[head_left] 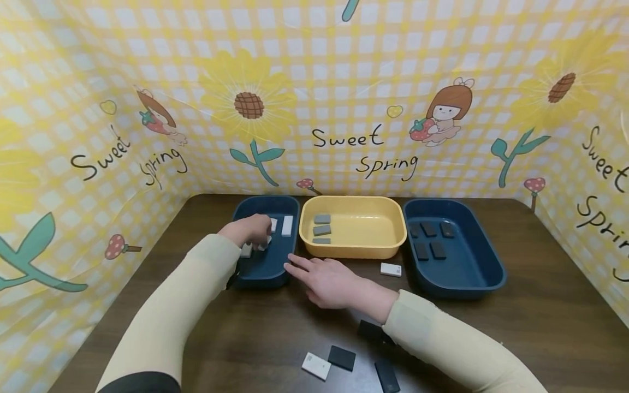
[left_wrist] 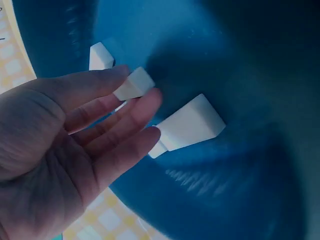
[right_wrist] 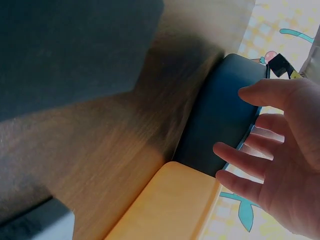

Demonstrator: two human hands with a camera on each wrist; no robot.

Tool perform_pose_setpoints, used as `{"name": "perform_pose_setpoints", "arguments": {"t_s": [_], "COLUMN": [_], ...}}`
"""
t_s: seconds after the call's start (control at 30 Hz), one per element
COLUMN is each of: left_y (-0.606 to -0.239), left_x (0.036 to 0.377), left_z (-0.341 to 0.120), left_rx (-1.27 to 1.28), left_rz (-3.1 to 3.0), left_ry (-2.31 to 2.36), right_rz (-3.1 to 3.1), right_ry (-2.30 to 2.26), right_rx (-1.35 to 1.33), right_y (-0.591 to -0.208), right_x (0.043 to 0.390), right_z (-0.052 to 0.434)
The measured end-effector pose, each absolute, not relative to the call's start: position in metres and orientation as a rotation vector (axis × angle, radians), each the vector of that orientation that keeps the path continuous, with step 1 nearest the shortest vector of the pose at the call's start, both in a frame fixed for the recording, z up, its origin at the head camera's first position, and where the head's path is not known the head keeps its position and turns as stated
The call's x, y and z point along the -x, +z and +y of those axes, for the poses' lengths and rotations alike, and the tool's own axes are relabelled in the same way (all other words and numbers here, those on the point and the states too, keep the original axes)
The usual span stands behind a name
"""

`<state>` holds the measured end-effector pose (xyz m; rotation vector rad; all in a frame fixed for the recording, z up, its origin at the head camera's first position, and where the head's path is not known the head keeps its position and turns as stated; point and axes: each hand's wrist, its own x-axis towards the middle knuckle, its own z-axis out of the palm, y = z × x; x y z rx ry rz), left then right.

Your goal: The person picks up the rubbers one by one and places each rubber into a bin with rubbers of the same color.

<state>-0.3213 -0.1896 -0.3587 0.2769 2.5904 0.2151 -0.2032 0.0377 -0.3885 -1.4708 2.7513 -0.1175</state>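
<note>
A small white rectangular block sits between the fingertips of the left hand, inside the left dark-blue plastic tray – the fingers are nearly straight, pinching it lightly. More white blocks lie in that tray at 12 and 3 o'clock of the hand. The right hand rests flat on the dark wooden table, fingers spread and holding nothing, fingertips just beside the tray's near corner. At 1 o'clock of it stands a yellow plastic tray with grey blocks; at 3 o'clock, a loose white block – then a second dark-blue tray holding black blocks. Black and white blocks lie at 6 o'clock.
</note>
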Motion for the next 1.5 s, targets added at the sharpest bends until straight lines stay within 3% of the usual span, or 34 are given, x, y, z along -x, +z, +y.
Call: {"name": "perform_pose_setpoints", "arguments": {"t_s": [0.5, 1.1, 1.5], "left_y": [-0.375, -0.358, -0.348], "left_x": [0.314, 0.306, 0.28], "left_z": [-0.198, -0.199, -0.216], "left_rx": [-0.217, -0.307, -0.478], "left_rz": [2.607, 2.687, 2.842], "left_ry": [0.335, 0.286, 0.16], "right_rz": [2.757, 2.771, 2.768], "right_ry": [-0.08, -0.102, -0.108], "right_rx": [1.469, 1.447, 1.417], "right_y": [-0.392, -0.391, -0.39], "right_x": [0.201, 0.202, 0.202], "right_z": [0.034, 0.036, 0.035]}}
